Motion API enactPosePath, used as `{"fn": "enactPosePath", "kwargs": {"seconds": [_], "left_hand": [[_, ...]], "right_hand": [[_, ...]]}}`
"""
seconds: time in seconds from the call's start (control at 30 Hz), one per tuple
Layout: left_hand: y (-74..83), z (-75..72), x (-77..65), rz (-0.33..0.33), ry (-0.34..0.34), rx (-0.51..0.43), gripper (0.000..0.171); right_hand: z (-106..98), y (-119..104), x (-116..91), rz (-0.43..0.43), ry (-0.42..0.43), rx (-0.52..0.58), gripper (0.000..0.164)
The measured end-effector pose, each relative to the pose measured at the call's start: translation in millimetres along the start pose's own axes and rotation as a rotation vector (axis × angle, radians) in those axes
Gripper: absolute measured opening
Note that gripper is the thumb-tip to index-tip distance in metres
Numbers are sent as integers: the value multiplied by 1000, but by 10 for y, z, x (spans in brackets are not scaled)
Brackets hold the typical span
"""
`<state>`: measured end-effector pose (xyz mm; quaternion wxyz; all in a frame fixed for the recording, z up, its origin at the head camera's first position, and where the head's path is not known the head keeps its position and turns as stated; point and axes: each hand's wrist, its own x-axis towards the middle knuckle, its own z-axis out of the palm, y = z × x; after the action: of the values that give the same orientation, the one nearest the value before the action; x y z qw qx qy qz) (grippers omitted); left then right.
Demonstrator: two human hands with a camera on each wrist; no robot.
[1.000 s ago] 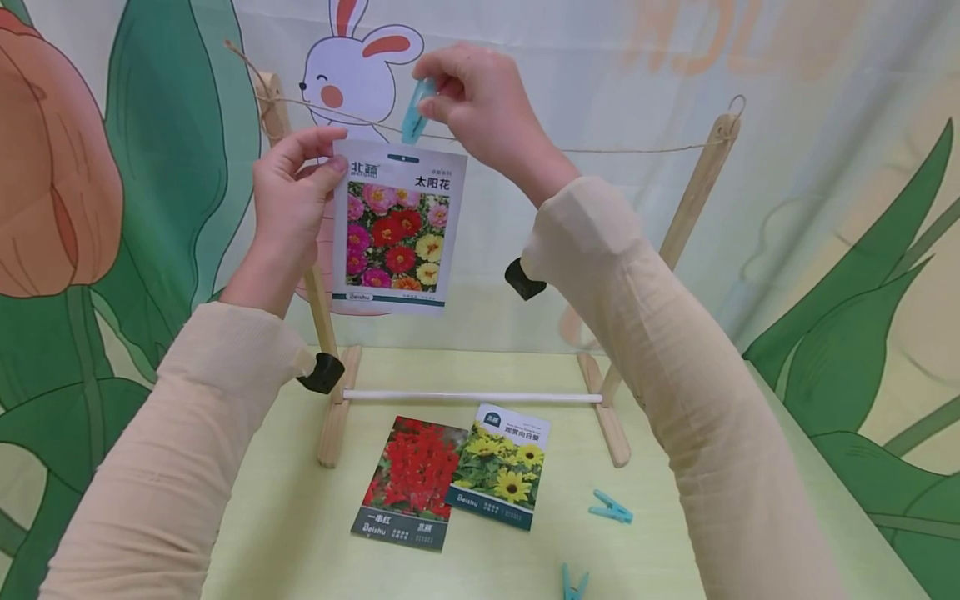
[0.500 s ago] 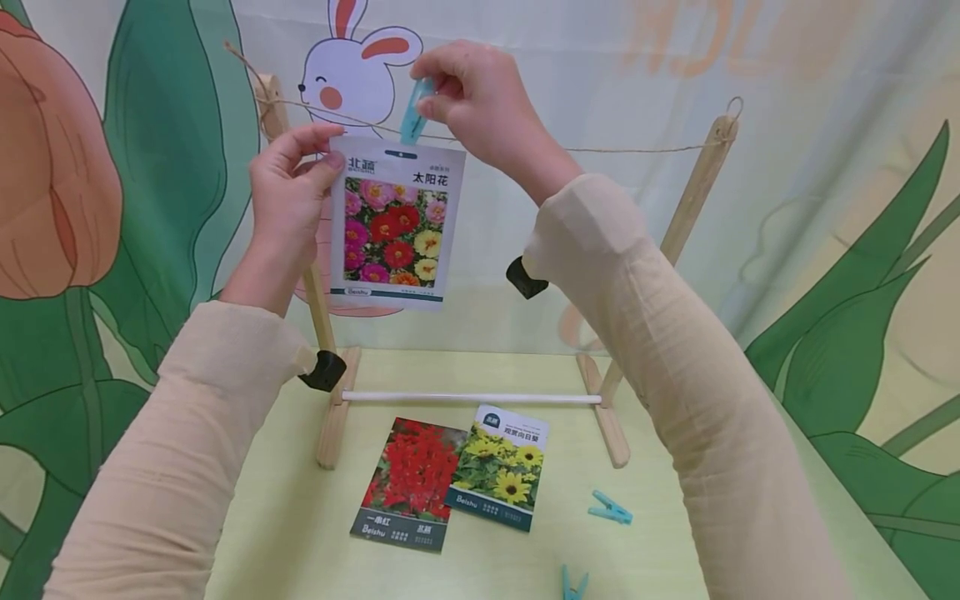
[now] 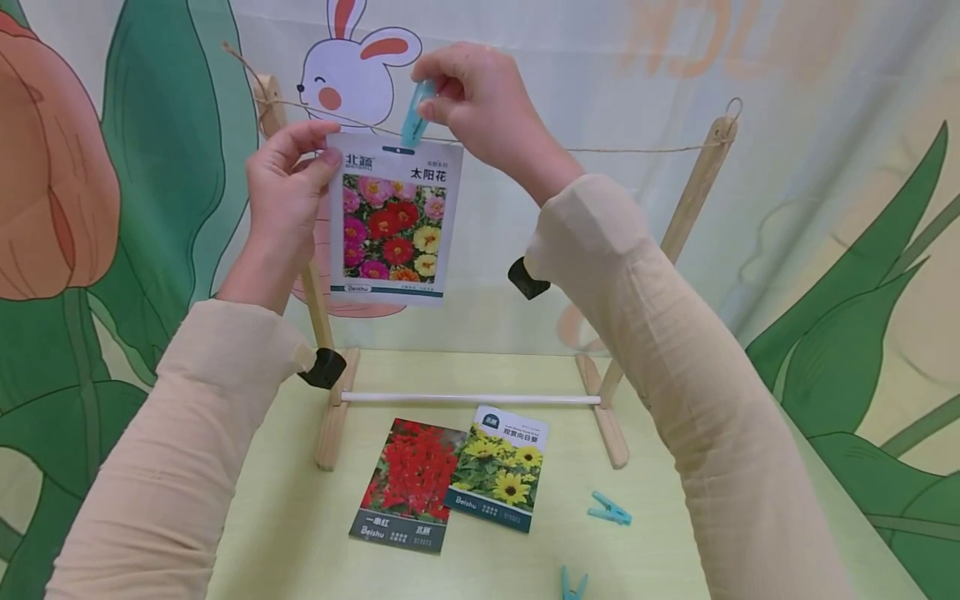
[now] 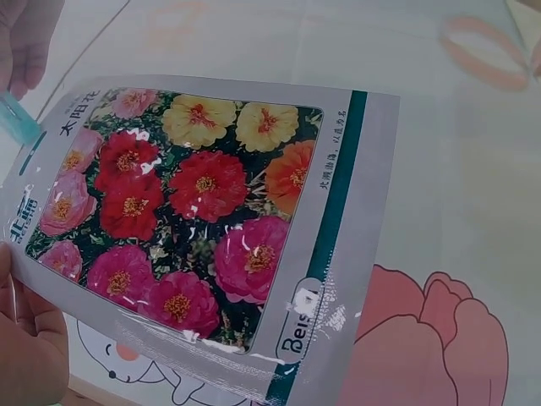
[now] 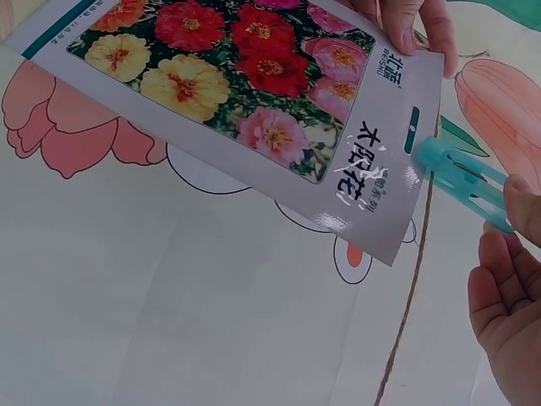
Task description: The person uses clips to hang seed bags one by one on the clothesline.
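My left hand (image 3: 288, 183) pinches the upper left corner of a white seed packet (image 3: 393, 221) printed with pink, red and yellow flowers. Between the thumb and fingers of my right hand (image 3: 480, 104) is a light-blue clothespin (image 3: 415, 117). In the right wrist view the tip of the clothespin (image 5: 461, 178) overlaps the packet's top edge beside its hanging slot, right where the twine (image 5: 414, 288) runs. The packet (image 4: 186, 228) hangs upright in front of the twine, its picture side toward me.
A wooden stand with two posts (image 3: 697, 196) carries the twine, and a white rod (image 3: 472, 398) joins its feet. Below lie a red-flower packet (image 3: 412, 483) and a sunflower packet (image 3: 501, 471), overlapping. Two more clothespins (image 3: 610, 508) lie at the right front of the table (image 3: 277, 517).
The packet has risen slightly in my left hand, so its top edge now meets the twine and the clothespin's tip overlaps it. My right hand has barely moved.
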<state>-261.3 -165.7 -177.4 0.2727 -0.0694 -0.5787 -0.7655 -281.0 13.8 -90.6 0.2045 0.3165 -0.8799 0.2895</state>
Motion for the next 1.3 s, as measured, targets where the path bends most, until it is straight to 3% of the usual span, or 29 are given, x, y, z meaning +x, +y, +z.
{"fn": "enactPosePath", "kwargs": {"seconds": [0.63, 1.3], "left_hand": [[10, -63, 11, -11, -25, -56, 17], [13, 15, -19, 5, -2, 20, 19]], "right_hand": [[-33, -40, 15, 21, 4, 76, 23], [-35, -13, 26, 19, 3, 69, 24]]}}
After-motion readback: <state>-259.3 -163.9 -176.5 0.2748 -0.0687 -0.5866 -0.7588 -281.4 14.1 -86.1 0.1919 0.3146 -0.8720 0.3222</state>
